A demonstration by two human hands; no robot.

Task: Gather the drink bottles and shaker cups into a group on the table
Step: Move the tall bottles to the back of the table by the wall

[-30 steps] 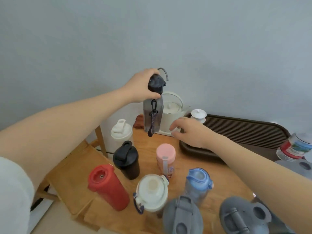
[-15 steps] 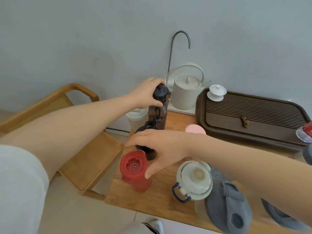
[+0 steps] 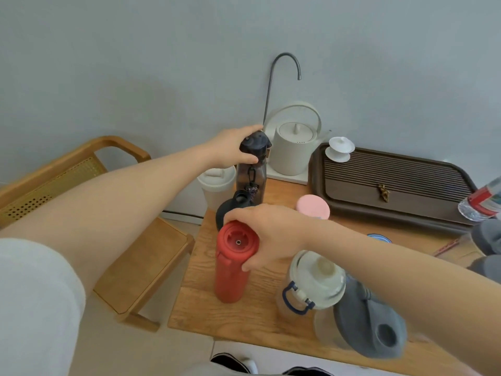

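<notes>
My left hand (image 3: 230, 150) grips the black cap of a tall smoky-grey bottle (image 3: 250, 180) that stands at the back of the wooden table (image 3: 244, 318). My right hand (image 3: 273, 237) wraps around the top of a red bottle (image 3: 231, 270) near the table's left edge. Between them sit a black shaker cup (image 3: 227, 213) and a white cup (image 3: 215, 184). A pink-lidded cup (image 3: 313, 207) stands right of my right hand. A white-lidded cup with a blue handle (image 3: 311, 283) and a grey-lidded jug (image 3: 371, 324) are at the front right. A blue lid (image 3: 379, 237) peeks out behind my forearm.
A white kettle (image 3: 294, 147) under a curved metal spout (image 3: 284, 74) stands by the wall. A dark slatted tea tray (image 3: 393, 191) with a white lidded teacup (image 3: 340, 149) fills the back right. A labelled plastic bottle (image 3: 485, 202) shows at the right edge. A wooden chair (image 3: 130, 264) is left.
My left hand brought the grey bottle down from the air to stand at the table's back. My right hand moved from near the kettle to the red bottle and closed on its top.
</notes>
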